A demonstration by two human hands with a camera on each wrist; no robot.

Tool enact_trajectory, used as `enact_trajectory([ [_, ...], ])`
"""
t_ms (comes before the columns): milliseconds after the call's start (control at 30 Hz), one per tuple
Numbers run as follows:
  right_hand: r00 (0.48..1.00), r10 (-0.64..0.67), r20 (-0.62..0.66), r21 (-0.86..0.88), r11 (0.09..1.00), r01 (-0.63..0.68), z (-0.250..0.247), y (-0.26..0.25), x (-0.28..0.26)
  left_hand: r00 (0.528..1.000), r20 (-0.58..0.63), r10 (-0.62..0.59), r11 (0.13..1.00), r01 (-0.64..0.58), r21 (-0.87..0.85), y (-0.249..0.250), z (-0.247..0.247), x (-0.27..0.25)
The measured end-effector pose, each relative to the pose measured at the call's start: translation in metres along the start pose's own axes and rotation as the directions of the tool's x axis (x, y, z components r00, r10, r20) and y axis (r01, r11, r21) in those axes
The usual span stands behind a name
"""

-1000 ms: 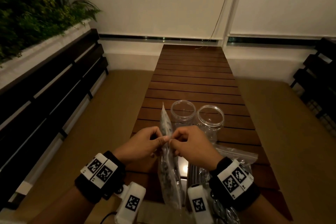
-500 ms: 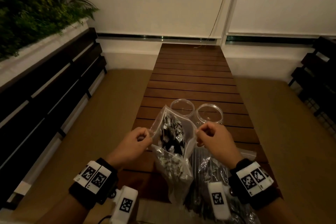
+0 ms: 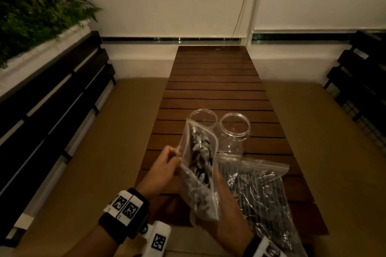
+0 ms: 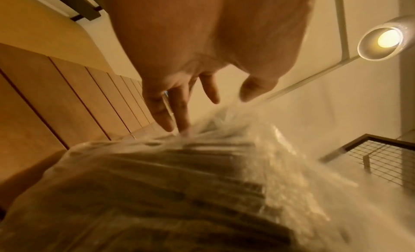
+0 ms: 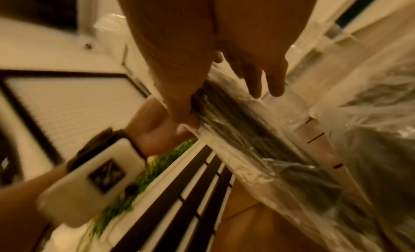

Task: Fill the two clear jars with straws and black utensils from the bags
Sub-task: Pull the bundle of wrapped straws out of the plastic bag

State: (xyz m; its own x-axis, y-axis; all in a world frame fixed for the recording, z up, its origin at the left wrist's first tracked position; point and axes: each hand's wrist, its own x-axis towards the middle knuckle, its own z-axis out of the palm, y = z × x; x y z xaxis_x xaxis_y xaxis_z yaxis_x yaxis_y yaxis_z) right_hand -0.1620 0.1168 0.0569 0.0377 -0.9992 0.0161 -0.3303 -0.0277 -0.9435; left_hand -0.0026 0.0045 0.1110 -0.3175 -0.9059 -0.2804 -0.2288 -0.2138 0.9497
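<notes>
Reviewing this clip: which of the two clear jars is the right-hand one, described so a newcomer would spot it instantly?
Start at the slatted wooden table running away from the person. Two clear jars stand side by side beyond the hands; the right jar is the one whose open mouth is in full view. Its neighbour, the left jar, is partly hidden behind the raised bag of utensils.

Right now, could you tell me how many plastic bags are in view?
2. The utensil bag is held up between both hands; the straw bag lies on the table to its right. None seems hidden.
</notes>
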Motion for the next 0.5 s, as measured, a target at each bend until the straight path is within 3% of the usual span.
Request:
enact_trajectory([
  [67, 0.999, 0.041, -0.024, 0.164, 0.986, -0.037, -0.01, -0.007, 0.012, 1.0, 0.003, 0.017, 0.999, -0.017, -0.046, 0.001, -0.006, 0.008],
  [100, 0.998, 0.069, 0.01, 0.15, 0.986, -0.07, -0.018, -0.012, 0.017, 0.998, 0.053, 0.023, 0.998, -0.02, -0.062, 0.003, -0.014, 0.013],
  [167, 0.98, 0.132, 0.15, 0.004, 0.991, -0.134, -0.035, -0.016, 0.026, 0.981, 0.188, 0.05, 0.998, -0.054, 0.016, 0.004, -0.033, 0.023],
  [267, 0.927, 0.178, 0.329, -0.219, 0.97, -0.108, -0.058, -0.028, 0.035, 0.938, 0.343, 0.038, 0.921, -0.167, 0.353, 0.004, -0.055, 0.034],
  [333, 0.905, 0.196, 0.378, -0.302, 0.95, -0.08, -0.066, -0.033, 0.046, 0.937, 0.348, 0.013, 0.847, -0.195, 0.494, 0.0, -0.061, 0.037],
  [433, 0.899, 0.156, 0.409, -0.312, 0.95, -0.023, -0.072, -0.035, 0.064, 0.961, 0.276, -0.011, 0.855, -0.134, 0.502, -0.003, -0.067, 0.039],
  [500, 0.917, 0.071, 0.392, -0.268, 0.962, 0.041, -0.068, -0.035, 0.078, 0.956, 0.291, -0.024, 0.858, -0.13, 0.496, 0.003, -0.061, 0.033],
])
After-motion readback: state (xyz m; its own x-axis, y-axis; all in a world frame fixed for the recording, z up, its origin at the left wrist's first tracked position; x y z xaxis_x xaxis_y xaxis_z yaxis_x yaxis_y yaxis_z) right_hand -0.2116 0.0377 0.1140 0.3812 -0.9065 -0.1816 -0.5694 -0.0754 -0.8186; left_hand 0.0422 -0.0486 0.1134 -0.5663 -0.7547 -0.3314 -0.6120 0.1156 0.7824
